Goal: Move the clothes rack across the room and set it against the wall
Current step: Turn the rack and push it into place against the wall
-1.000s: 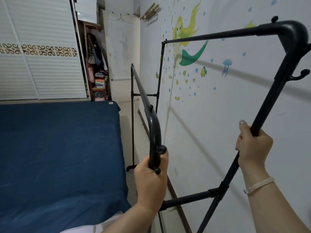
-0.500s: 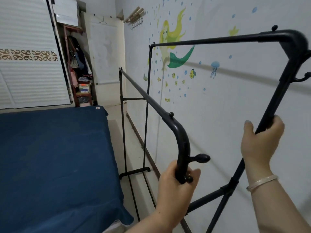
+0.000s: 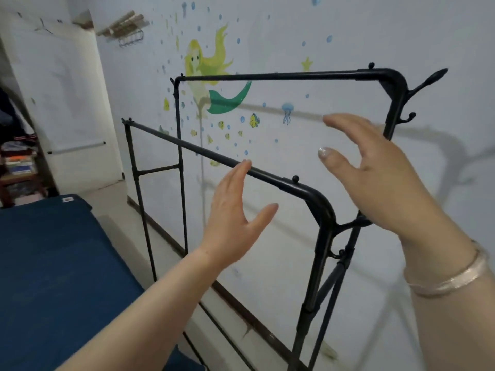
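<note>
The black tubular metal clothes rack [image 3: 318, 202] stands on the pale floor [image 3: 171, 261] alongside the white wall with a mermaid and sea-creature mural [image 3: 281, 167], its taller rail on the wall side and its lower rail on the room side. Whether the frame touches the wall cannot be told; its feet lie close to the dark skirting board [image 3: 235, 298]. The rack's near end post with its knobbed hooks rises at right; its far end stands toward the white door [image 3: 64, 103]. The left hand [image 3: 235, 218] is spread open, fingers extended, palm turned toward the lower rail, with the fingertips overlapping that rail in view; contact cannot be confirmed and it holds nothing. The right hand [image 3: 375, 172] is likewise open, fingers splayed and motion-blurred, in front of the near upright of the taller frame, gripping nothing. A pale metallic bangle [image 3: 447, 279] sits on the right wrist. A bed with a dark blue cover [image 3: 59, 277] occupies the left near area, beside the rack with a strip of floor between. A wooden wall-mounted hook rail [image 3: 126, 28] hangs high at far left on the mural wall.
</note>
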Demonstrator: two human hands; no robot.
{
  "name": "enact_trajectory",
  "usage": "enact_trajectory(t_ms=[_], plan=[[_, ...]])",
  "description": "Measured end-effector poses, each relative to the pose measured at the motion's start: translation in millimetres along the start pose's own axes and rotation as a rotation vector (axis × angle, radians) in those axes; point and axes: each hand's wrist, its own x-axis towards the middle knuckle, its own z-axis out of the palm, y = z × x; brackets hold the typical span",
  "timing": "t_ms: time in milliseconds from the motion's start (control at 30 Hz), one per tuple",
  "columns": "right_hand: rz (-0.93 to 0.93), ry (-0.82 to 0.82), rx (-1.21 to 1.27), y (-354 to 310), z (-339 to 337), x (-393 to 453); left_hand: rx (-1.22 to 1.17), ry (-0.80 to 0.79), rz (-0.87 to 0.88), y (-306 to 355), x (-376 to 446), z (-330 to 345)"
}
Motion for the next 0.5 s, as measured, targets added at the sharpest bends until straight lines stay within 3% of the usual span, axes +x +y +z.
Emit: enact_trajectory(t_ms=[267,500], plan=[[0.261,-0.133,-0.314,-23.7,79.0,-2.4,0.222,-0.151,0.288,-25.2,60.6,-1.5],[0.352,0.052,-0.644,1.6,110.7,3.6,0.322,-0.253,0.521,-68.5,98.7,3.7]])
